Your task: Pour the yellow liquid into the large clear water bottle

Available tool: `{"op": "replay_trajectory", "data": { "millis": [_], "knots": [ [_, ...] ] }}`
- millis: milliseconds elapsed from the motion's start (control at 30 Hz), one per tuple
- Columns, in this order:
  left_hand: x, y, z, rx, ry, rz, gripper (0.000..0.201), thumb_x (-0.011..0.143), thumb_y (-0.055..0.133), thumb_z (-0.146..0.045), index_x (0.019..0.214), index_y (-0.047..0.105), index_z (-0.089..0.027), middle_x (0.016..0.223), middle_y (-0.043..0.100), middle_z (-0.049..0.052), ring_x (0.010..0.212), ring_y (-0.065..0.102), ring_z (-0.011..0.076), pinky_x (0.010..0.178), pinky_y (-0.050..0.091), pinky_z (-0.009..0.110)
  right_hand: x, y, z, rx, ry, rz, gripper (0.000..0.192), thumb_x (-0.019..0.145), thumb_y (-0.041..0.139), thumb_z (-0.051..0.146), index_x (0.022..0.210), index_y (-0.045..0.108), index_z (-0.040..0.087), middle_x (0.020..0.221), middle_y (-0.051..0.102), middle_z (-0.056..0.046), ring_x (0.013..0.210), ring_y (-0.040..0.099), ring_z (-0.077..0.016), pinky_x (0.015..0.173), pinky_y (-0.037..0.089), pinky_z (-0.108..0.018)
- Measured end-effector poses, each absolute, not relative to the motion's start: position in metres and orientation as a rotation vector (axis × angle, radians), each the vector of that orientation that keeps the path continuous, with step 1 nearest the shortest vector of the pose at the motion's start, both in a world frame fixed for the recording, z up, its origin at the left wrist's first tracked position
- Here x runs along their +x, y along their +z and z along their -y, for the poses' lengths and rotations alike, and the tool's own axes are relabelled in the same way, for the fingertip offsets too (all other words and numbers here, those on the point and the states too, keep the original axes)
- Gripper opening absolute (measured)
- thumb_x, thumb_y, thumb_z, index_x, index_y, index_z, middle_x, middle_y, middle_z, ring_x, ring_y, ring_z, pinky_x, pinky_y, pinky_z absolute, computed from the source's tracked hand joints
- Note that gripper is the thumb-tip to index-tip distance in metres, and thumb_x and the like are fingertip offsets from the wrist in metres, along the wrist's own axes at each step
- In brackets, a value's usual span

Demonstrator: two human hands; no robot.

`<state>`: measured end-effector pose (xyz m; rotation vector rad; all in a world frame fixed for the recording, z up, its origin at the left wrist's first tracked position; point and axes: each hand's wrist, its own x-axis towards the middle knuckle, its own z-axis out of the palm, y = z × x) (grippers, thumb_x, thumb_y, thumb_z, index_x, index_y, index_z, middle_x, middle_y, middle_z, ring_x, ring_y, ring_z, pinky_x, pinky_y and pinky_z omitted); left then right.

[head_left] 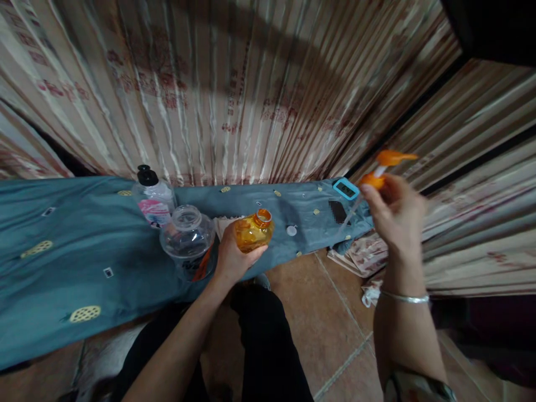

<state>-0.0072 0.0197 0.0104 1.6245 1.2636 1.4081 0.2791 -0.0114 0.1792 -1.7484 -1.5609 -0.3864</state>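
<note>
My left hand (234, 251) is wrapped round a see-through amber bottle (253, 231), whose threaded neck is uncovered and points up. Off to the right, my right hand (396, 209) grips an orange pump head (379, 170) by its collar, with the thin dip tube slanting down to the left. Pump and bottle are well apart. Just left of the amber bottle stands a wide clear plastic jar (188, 237) with an uncovered mouth. Behind that jar is a clear bottle (154, 198) with a pink label and a black cap.
A narrow surface under a blue-green pineapple-print cloth (138, 290) runs across the view. On it lie a small white round item (291, 230), a dark flat item (337, 212) and a blue-framed digital timer (345, 188). Patterned curtains (234, 100) hang behind; tiled floor (318, 324) is below.
</note>
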Motion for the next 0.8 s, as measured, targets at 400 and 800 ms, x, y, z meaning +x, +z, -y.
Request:
{"op": "replay_trajectory", "data": {
  "millis": [400, 800],
  "knots": [
    [-0.01, 0.016, -0.012, 1.573, 1.337, -1.218, 0.068, 0.062, 0.088, -0.04, 0.118, 0.058, -0.018, 0.118, 0.07, 0.012, 0.111, 0.07, 0.0299, 0.101, 0.057, 0.05, 0.268, 0.02, -0.091, -2.519, -0.018, 1.859, 0.021, 0.099, 0.067, 0.034, 0.109, 0.068, 0.015, 0.106, 0.072, -0.005, 0.094, 0.071, -0.0207, 0.086, 0.06, -0.042],
    [-0.014, 0.019, -0.005, 1.568, 1.288, -1.192, 0.088, 0.059, 0.09, -0.034, 0.134, 0.045, -0.021, 0.128, 0.067, 0.011, 0.118, 0.068, 0.029, 0.105, 0.055, 0.048, 0.26, 0.001, -0.115, -2.671, -0.019, 1.833, 0.032, 0.101, 0.063, 0.036, 0.125, 0.063, 0.015, 0.118, 0.07, -0.009, 0.105, 0.07, -0.0246, 0.094, 0.058, -0.048]
  ]
}}
